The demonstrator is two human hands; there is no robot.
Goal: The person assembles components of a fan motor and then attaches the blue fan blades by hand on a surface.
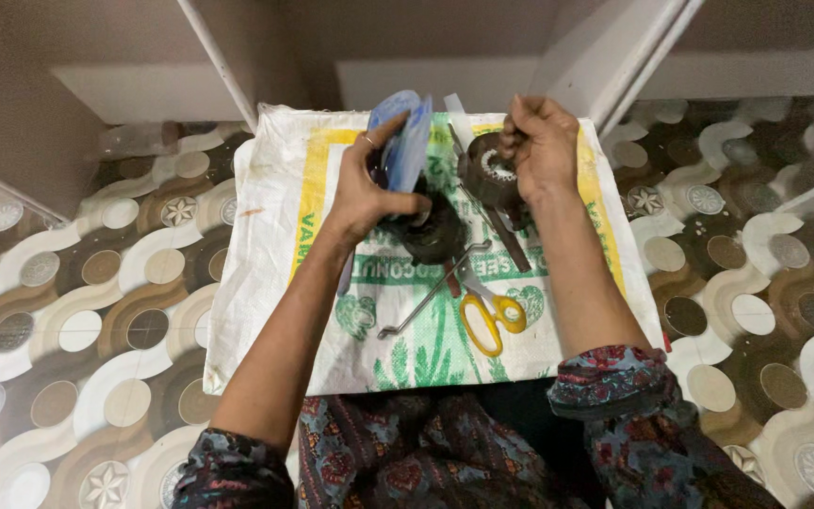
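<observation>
My left hand point(366, 193) grips a blue plastic fan blade piece point(403, 139) that sits on a dark round motor body point(435, 231). To its right, my right hand point(541, 141) is closed on a second dark round part with a toothed white ring point(492, 170), held just above the sack. Both hands hover over a white woven sack point(266, 273) spread on the floor. Below the hands lie yellow-handled scissors point(490, 319) and a bent metal rod point(426, 297). A dark flat tool point(509, 243) lies under the right hand's part.
The sack lies on a patterned brown, white and grey tiled floor point(96, 311). White wall and door-frame edges point(614, 57) stand at the far side. My patterned clothing and knees point(445, 452) fill the near edge.
</observation>
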